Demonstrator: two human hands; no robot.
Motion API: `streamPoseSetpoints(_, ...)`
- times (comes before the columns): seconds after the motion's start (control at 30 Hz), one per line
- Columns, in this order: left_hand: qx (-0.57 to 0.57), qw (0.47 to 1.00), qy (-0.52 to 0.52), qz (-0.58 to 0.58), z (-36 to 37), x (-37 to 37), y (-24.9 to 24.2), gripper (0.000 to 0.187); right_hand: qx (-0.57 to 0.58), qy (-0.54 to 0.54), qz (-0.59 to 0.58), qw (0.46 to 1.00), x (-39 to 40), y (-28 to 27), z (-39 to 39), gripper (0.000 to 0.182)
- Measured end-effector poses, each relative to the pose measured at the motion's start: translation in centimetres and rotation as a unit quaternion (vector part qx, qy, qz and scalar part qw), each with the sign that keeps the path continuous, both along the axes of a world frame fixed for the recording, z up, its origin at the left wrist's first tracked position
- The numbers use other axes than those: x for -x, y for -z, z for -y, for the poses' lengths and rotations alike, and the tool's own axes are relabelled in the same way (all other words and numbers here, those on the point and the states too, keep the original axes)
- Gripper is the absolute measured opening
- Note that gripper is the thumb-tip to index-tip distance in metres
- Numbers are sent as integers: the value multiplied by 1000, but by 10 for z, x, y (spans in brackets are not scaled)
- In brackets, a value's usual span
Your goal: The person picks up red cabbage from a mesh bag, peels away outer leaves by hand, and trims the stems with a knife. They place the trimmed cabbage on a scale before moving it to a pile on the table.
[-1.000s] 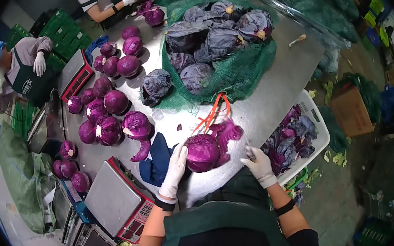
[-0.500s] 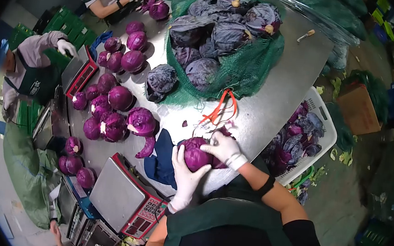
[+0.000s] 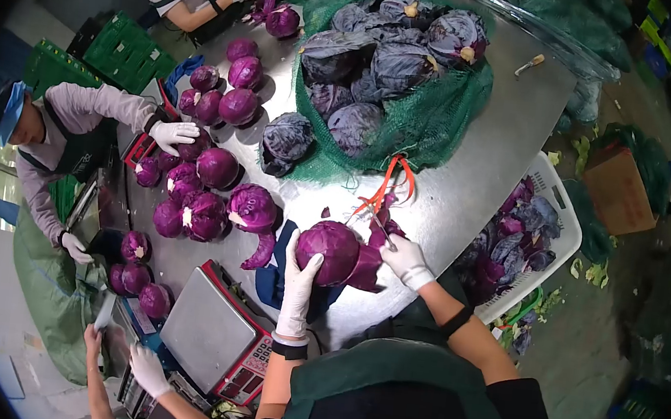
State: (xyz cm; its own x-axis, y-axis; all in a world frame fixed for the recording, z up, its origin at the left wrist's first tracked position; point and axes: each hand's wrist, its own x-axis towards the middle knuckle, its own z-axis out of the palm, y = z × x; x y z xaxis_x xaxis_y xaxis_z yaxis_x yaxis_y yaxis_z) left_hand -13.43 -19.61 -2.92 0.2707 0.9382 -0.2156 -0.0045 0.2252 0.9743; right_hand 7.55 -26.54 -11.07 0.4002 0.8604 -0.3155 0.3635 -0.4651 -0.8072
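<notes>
Head view: the left hand has its grip curved round a purple cabbage at the worktop; the right hand closes on a slim blade, handle hidden. Scale keypad markings are illegible; a co-worker's body below the gloved hand is cut off.

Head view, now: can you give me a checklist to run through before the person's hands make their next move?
1. Left hand steadying the cabbage: ok, against its side.
2. Right hand apart from the left: ok, the cabbage lies between them.
3. Thin tool in the right hand: ok, it shows beyond the fingers; exact kind, cannot tell.
4. Outer leaf fully detached from the cabbage: cannot tell.
5. Orange strap well clear of the work: probably not ok, it lies close to the tool.
</notes>
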Motion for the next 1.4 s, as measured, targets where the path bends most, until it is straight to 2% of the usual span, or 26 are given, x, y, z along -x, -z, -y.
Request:
streamPoseSetpoints(0.07, 13, 999, -16, 38, -5, -3, 1, 68, -36, -2, 49, 998, -7, 21, 19, 20)
streamPoseSetpoints(0.17, 30, 998, -49, 7, -16, -4, 5, 63, -71, 31, 77, 994, -27, 30, 38, 17)
streamPoseSetpoints(0.23, 27, 997, -74, -17, -22, -4, 19, 69, -53, 71, 3, 996, -31, -2, 38, 34)
streamPoseSetpoints(0.3, -95, 984, -33, -150, -22, -4, 44, 81, -170, 95, -100, 976, -18, 17, 23, 40)
streamPoseSetpoints(0.37, -77, 988, -26, -128, -19, -14, 26, 82, -122, 89, -134, 979, 1, -33, 1, 44)
streamPoseSetpoints(0.4, -72, 989, -27, -125, -19, -13, 25, 81, -38, 91, -241, 965, 6, -55, -8, 46)
streamPoseSetpoints(0.43, -69, 990, -28, -121, -20, -13, 24, 81, 47, 82, -247, 964, 12, -44, -20, 47)
streamPoseSetpoints(0.47, -71, 991, -37, -108, -20, -10, 27, 79, 41, 92, -318, 943, 21, -24, -29, 41)
streamPoseSetpoints(0.53, -58, 996, -39, -49, -18, -2, 31, 74, -17, 95, -448, 889, 37, -15, -33, 30)
streamPoseSetpoints(0.6, -46, 998, -47, -20, -13, 4, 31, 73, -19, 76, -461, 884, 38, -11, -37, 20)
streamPoseSetpoints(0.67, 89, 984, -48, 149, -12, 8, 25, 69, -57, 46, -442, 894, 37, -42, -34, 12)
streamPoseSetpoints(0.7, 170, 954, 1, 245, -12, 14, 43, 72, -53, 41, -471, 879, 34, -55, -30, 13)
streamPoseSetpoints(0.77, 247, 879, -43, 407, -10, 1, 38, 82, -56, 79, -496, 863, 15, -84, -20, 13)
streamPoseSetpoints(0.83, 325, 808, -95, 482, -9, -6, 23, 85, -78, 52, -488, 868, -20, -101, -6, 17)
streamPoseSetpoints(0.9, 297, 833, -103, 455, -13, -6, 18, 85, -84, 42, -345, 934, -38, -120, 1, 28)
streamPoseSetpoints(0.93, 294, 833, -105, 457, -13, -4, 15, 85, -205, -36, 85, 974, -43, -127, 5, 39)
streamPoseSetpoints(0.97, 217, 884, -104, 402, -14, -3, 13, 86, -205, -2, 278, 939, -44, -116, 6, 44)
streamPoseSetpoints(1.0, 136, 924, -100, 344, -16, -5, 12, 87, -221, 7, 71, 973, -39, -127, 4, 41)
streamPoseSetpoints(1.03, 136, 923, -97, 346, -17, -4, 13, 87, -227, 16, -139, 964, -29, -138, 1, 38)
streamPoseSetpoints(1.07, 77, 941, -82, 320, -15, 1, 16, 90, -267, 30, -285, 920, -14, -121, -4, 31)
streamPoseSetpoints(1.1, 20, 953, -66, 294, -13, 3, 18, 93, -129, 34, -372, 919, -3, -130, -6, 24)
streamPoseSetpoints(1.13, 15, 950, -64, 305, -8, 0, 11, 93, -87, 17, -460, 884, 12, -124, -14, 22)
streamPoseSetpoints(1.17, 16, 950, -59, 307, -6, -3, 3, 93, -47, 15, -456, 888, 25, -140, -19, 23)
streamPoseSetpoints(1.3, 61, 924, -83, 367, -4, -9, -22, 87, -72, 9, -522, 850, 31, -167, -11, 18)
streamPoseSetpoints(1.37, 219, 821, -21, 526, -4, -4, -26, 83, -41, -13, -532, 845, 14, -174, -1, 16)
streamPoseSetpoints(1.4, 228, 807, -11, 545, -3, -1, -23, 74, -37, -12, -515, 856, 5, -174, 7, 16)
